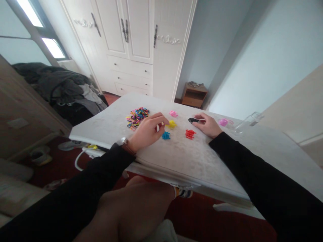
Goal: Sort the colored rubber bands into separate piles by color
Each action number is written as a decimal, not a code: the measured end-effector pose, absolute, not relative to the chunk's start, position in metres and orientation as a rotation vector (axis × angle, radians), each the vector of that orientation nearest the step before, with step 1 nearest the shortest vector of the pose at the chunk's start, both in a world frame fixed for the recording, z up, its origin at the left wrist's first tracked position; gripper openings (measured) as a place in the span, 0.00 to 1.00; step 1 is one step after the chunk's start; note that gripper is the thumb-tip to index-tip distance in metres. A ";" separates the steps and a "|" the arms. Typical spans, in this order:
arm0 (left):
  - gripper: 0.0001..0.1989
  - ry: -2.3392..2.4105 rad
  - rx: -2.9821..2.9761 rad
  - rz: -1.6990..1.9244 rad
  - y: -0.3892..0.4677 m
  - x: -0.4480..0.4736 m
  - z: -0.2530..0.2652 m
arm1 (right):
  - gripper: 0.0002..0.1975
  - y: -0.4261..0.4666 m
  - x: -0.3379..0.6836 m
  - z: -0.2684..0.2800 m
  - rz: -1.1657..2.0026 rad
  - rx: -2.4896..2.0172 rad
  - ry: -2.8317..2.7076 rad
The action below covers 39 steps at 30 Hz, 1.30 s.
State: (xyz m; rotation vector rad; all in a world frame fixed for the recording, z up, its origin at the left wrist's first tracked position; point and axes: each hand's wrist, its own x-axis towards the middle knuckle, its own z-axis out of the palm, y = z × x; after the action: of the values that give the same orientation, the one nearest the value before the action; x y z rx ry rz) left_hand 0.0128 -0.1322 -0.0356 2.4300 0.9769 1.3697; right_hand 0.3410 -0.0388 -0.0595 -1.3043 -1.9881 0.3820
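A mixed heap of colourful small rubber bands (137,117) lies on the white table (161,171), partly behind my left hand (150,130). That hand hovers with thumb and forefinger curled together in a pinch beside a yellow pile of bands (172,124); anything between the tips is too small to make out. Below its fingertips sits a blue pile (166,135). My right hand (207,125) has its fingers and thumb closed at the right edge of a black pile of bands (192,120). A red pile (190,134) is nearer me, a pink pile (173,113) farther back.
Right of my right hand are a purple-pink pile (223,122) and a clear plastic container (248,122) lying on its side. Beyond the table stand a white wardrobe (136,50) and a small wooden cabinet (194,95). Dark clothes (65,87) are heaped at left.
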 end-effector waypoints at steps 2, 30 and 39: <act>0.09 1.164 2.391 1.429 -0.127 -0.008 -0.033 | 0.14 -0.039 0.340 -0.060 0.358 -1.309 -1.978; 0.02 1.962 2.028 1.117 -0.117 -0.067 -0.048 | 0.10 -0.039 0.339 -0.060 0.272 -1.319 -2.013; 0.02 2.020 2.022 1.085 -0.116 -0.065 -0.050 | 0.10 -0.037 0.340 -0.062 0.264 -1.294 -2.021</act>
State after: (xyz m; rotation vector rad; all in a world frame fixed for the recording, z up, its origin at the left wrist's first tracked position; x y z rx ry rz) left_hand -0.0654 -0.1160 -0.0496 2.0221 2.0202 1.0850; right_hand 0.3403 -0.0372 -0.0625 -1.2936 -2.0206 0.2642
